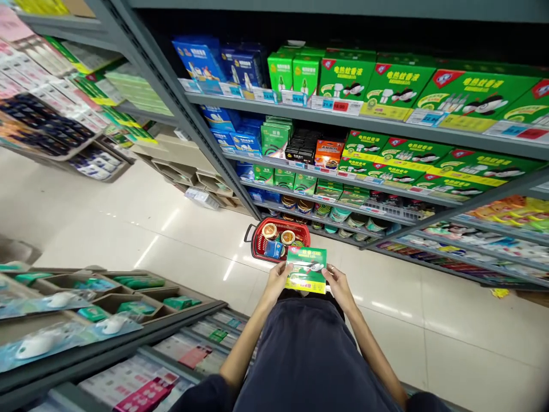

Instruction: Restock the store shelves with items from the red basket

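Between my two hands is a flat green and yellow box [306, 272], printed with a mosquito picture and held in front of my waist. My left hand [278, 277] grips its left edge, thumb on the front face. On the right edge, my right hand [338, 281] pinches it the same way, with a ring on one finger. Just beyond the box, a red shopping basket [256, 243] stands on the floor. Round tins [270, 230] and a blue box [273, 249] lie inside it. The held box hides part of the basket.
Ahead rises a grey shelf unit [300, 106] with green, blue and orange boxes, plus round tins on the lower shelves. Behind me at the left stands another rack [171, 312] with packaged goods. Pale tiled floor [201, 252] runs between them.
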A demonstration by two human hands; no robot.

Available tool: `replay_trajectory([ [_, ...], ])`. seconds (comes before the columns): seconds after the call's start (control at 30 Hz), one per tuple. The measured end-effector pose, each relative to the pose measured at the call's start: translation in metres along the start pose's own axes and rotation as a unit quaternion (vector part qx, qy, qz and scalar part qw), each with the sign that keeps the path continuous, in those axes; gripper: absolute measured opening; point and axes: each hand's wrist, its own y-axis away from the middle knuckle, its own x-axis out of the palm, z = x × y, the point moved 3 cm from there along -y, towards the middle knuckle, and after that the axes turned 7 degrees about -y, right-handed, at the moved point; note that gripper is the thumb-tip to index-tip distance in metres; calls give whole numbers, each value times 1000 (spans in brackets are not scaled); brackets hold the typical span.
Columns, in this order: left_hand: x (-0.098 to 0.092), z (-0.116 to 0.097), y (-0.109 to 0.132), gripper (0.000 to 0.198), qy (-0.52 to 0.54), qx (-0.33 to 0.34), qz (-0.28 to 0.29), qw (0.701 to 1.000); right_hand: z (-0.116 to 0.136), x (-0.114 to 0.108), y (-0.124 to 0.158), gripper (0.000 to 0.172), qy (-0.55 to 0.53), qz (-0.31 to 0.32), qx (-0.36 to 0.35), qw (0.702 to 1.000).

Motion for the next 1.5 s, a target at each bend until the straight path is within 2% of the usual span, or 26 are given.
replay_trajectory([
  [0.13, -27, 15, -3, 73, -5, -11, -14, 1000, -18, 21, 7, 66, 21, -2, -13, 1000],
  [0.23, -41, 23, -5, 71, -14, -14, -6, 1000, -29, 32, 13, 65, 42, -5, -13, 999],
  [0.43, -55, 34, -12, 67, -31, -12, 30, 999, -38, 43, 14, 67, 54, -55, -3, 997],
  [0.57, -60, 40, -12, 66, -24, 0, 34, 999, -36, 51, 9, 70, 55, -65, 1, 996],
  [0.87, -60, 59, -14, 67, -19, -18, 60, 998, -39, 52, 18, 75, 76, -99, 24, 992],
  [1.03, -63, 49, -22, 68, -16, -14, 90, 996, -47, 46, 24, 66, 90, -92, 20, 992],
  [1.13, -69, 40, -23, 68, -13, -17, 106, 994, -51, 46, 22, 67, 89, -72, 32, 993],
  [1.27, -72, 36, -22, 75, 0, -21, 95, 995, -48, 46, 16, 68, 93, -50, 48, 993],
  [1.37, -66, 36, -22, 76, 55, -38, 62, 996, -36, 42, 9, 68, 73, -63, 33, 995],
  [1.5, -43, 32, -30, 66, 153, -73, 40, 985, -10, 30, -4, 73, 22, -127, -5, 992],
])
